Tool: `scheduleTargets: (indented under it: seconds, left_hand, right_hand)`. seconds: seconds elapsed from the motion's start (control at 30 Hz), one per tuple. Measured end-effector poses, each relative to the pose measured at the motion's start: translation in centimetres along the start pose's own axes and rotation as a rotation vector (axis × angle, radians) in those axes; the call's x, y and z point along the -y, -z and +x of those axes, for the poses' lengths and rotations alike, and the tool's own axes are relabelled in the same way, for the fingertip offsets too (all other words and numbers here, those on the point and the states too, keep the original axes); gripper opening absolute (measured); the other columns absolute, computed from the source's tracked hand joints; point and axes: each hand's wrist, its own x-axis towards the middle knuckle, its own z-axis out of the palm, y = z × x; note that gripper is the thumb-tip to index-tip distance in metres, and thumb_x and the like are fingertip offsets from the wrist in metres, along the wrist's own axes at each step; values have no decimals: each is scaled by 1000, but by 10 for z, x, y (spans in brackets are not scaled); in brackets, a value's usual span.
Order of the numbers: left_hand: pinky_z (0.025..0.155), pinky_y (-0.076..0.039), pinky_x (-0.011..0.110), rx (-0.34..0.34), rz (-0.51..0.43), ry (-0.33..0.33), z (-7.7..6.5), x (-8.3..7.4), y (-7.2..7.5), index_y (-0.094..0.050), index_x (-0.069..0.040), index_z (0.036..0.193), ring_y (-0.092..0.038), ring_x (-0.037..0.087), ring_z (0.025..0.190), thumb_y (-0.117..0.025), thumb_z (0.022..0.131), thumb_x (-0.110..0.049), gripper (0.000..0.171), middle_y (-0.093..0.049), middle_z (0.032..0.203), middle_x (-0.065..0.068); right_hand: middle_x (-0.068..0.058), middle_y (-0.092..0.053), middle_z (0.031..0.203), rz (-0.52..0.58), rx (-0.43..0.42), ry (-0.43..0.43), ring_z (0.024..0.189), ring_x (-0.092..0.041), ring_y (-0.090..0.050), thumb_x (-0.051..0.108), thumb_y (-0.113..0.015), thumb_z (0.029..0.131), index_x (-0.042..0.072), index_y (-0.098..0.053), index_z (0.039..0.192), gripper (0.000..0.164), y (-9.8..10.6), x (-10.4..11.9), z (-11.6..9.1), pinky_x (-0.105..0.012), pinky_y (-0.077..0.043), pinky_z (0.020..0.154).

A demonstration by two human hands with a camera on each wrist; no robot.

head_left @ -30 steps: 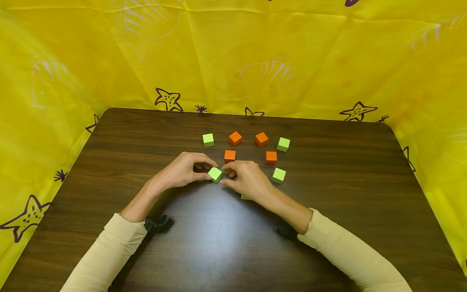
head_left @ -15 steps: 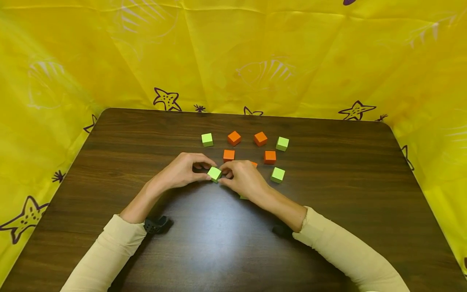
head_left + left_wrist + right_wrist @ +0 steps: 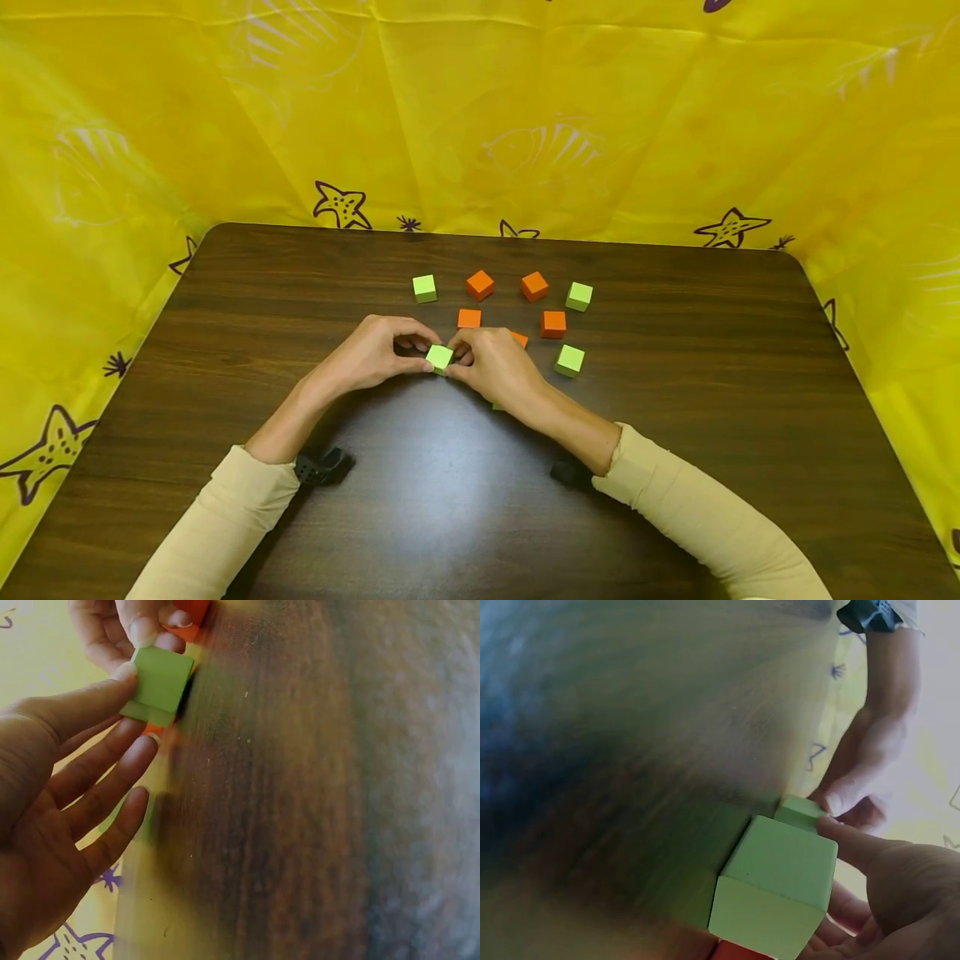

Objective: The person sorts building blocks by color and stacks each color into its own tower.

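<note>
A light green cube point(image 3: 439, 358) sits between the fingertips of both hands on the dark wooden table. My left hand point(image 3: 375, 352) pinches it from the left; in the left wrist view its thumb point(image 3: 105, 697) presses one face while the other fingers spread behind. From the right, my right hand point(image 3: 497, 362) grips the same cube with thumb and curled fingers. Under the right wrist a second green cube point(image 3: 776, 862) stands, mostly hidden in the head view. An orange cube point(image 3: 519, 339) is partly covered by the right hand, and another orange cube point(image 3: 469, 318) lies just beyond.
Farther back stand a green cube point(image 3: 424, 288), two orange cubes point(image 3: 480, 285) and another green cube point(image 3: 579, 297). To the right are an orange cube point(image 3: 553, 324) and a green cube point(image 3: 570, 360). A yellow patterned cloth point(image 3: 450, 125) hangs behind the table point(image 3: 712, 375).
The right hand has closed in leftward, its fingertips now at the green cube. The left hand keeps its pinch. The whole view has shifted slightly.
</note>
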Motion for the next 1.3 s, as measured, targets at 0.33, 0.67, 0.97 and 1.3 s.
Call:
scheduleTargets:
  seconds: [0.33, 0.67, 0.97, 1.3]
  left_hand:
    - [69, -58, 29, -38, -25, -10, -8, -4, 2, -75, -15, 106, -66, 10, 78, -86, 79, -13, 29, -71, 89, -5]
    - [70, -58, 27, -54, -60, 31, -18, -7, 4, -74, -11, 108, -67, 12, 81, -85, 79, -9, 31, -72, 92, -1]
    - [71, -59, 27, -65, -63, 41, -27, -7, 9, -74, -12, 106, -68, 11, 81, -85, 78, -6, 31, -71, 93, -2]
    - [70, -58, 26, -97, -69, 48, -34, -6, 16, -74, -12, 104, -68, 14, 80, -86, 76, -6, 31, -71, 92, -1]
  right_hand:
    - [-1, -73, 88, 14, 0, 9, 74, -4, -67, 17, -82, 84, 7, -74, 101, 22, -1, 5, 1, -13, -52, 63]
    - [0, -73, 85, -5, -2, 31, 72, -4, -66, 19, -83, 83, 8, -75, 100, 21, -3, 11, 4, -12, -51, 62]
    - [-1, -73, 86, 18, -5, 61, 72, -4, -67, 17, -83, 82, 7, -75, 100, 22, -5, 17, 6, -12, -51, 62]
    - [3, -74, 84, -3, -12, 62, 72, -1, -67, 22, -85, 81, 11, -76, 99, 22, -6, 26, 13, -12, -51, 63]
